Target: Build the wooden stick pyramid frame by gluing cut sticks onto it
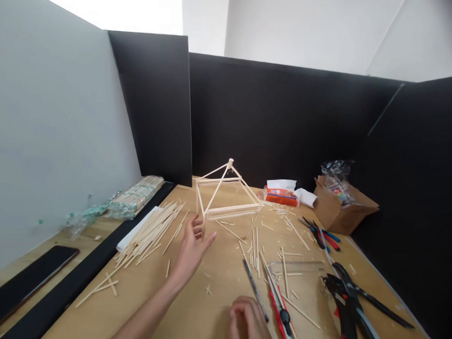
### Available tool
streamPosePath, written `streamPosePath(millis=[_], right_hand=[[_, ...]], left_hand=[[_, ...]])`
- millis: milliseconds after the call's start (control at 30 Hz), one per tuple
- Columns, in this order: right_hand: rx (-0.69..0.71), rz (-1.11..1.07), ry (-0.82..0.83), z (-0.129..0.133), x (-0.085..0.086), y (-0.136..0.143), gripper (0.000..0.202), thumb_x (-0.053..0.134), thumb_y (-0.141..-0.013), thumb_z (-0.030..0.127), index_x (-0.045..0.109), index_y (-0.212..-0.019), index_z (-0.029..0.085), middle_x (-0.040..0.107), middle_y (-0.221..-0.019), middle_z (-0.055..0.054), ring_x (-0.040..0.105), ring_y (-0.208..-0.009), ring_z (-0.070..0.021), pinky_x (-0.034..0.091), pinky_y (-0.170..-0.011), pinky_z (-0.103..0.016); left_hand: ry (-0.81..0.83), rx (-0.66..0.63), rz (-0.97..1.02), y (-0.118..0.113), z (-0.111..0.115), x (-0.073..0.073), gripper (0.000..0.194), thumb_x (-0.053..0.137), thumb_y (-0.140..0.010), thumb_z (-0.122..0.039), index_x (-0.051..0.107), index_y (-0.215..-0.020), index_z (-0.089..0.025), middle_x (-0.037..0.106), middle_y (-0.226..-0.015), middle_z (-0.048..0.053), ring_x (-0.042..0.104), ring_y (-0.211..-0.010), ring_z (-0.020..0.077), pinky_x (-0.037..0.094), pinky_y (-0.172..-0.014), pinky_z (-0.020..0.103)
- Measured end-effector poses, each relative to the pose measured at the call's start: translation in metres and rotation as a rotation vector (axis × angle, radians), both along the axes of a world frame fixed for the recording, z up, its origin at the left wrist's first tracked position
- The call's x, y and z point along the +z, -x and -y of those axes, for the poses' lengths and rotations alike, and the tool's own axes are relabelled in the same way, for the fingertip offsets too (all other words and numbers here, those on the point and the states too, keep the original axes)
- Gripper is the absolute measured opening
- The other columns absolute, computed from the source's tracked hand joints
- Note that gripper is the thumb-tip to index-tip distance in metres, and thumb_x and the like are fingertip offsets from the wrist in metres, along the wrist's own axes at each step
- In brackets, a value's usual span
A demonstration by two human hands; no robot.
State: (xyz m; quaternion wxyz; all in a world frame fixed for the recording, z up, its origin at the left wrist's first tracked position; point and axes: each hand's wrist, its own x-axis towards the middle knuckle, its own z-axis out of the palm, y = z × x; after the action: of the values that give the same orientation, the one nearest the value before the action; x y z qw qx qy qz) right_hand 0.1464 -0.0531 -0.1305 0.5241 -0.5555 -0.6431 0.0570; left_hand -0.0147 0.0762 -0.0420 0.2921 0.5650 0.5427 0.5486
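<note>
Head view: A person's left hand (191,241) reaches to the near left leg of a stick frame (235,207), which stands toward the back of a bench (172,317), its slanting struts meeting at a peak. The thumb is spread apart from the other fingers, with the leg between them; whether skin meets wood cannot be told. The right hand (250,322) rests low in front, its fingers curled, beside a pen (255,289) and a red cutter (283,314). The step in hand appears to be steadying or placing the frame; the next move calls for a light touch, as the thin legs look easy to knock askew. Loose sticks (154,233) lie to the left.

The bottom edge cuts off part of the right hand, and its palm is hidden, so whether it grips anything cannot be told. The frame's far legs are faint, the joints too small to judge, and a clear strip (299,267) beyond the cutter barely shows.
</note>
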Motion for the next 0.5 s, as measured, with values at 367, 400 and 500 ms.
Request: streamPosePath(millis=[367,400,500], right_hand=[[-0.134,0.4,0.179,0.009,0.032,-0.03,0.026,0.038,-0.094,0.019,0.06,-0.108,0.017,0.063,-0.106,-0.011,0.053,-0.103,-0.0241,0.039,-0.09,-0.038],[-0.175,0.45,0.191,0.007,0.035,-0.036,0.027,0.039,-0.093,0.02,0.06,-0.109,0.016,0.063,-0.107,-0.012,0.052,-0.104,-0.0262,0.038,-0.091,-0.041],[-0.265,0.564,0.299,-0.003,0.049,-0.053,0.024,0.046,-0.091,0.023,0.065,-0.102,0.016,0.063,-0.105,-0.014,0.051,-0.1,-0.0295,0.038,-0.087,-0.043]], left_hand=[[0.13,-0.113,-0.186,0.024,-0.001,-0.024,0.039,0.056,-0.081,-0.038,0.061,-0.111,-0.013,0.066,-0.109,0.017,0.067,-0.096,0.0261,0.053,-0.085,0.042],[0.14,-0.119,-0.199,0.025,0.003,-0.026,0.048,0.056,-0.081,-0.038,0.054,-0.121,-0.013,0.064,-0.115,0.018,0.067,-0.098,0.0258,0.054,-0.084,0.041],[0.165,-0.116,-0.264,0.03,0.025,-0.035,0.067,0.052,-0.084,-0.038,0.029,-0.143,-0.015,0.048,-0.138,0.021,0.06,-0.114,0.0268,0.048,-0.095,0.044]])
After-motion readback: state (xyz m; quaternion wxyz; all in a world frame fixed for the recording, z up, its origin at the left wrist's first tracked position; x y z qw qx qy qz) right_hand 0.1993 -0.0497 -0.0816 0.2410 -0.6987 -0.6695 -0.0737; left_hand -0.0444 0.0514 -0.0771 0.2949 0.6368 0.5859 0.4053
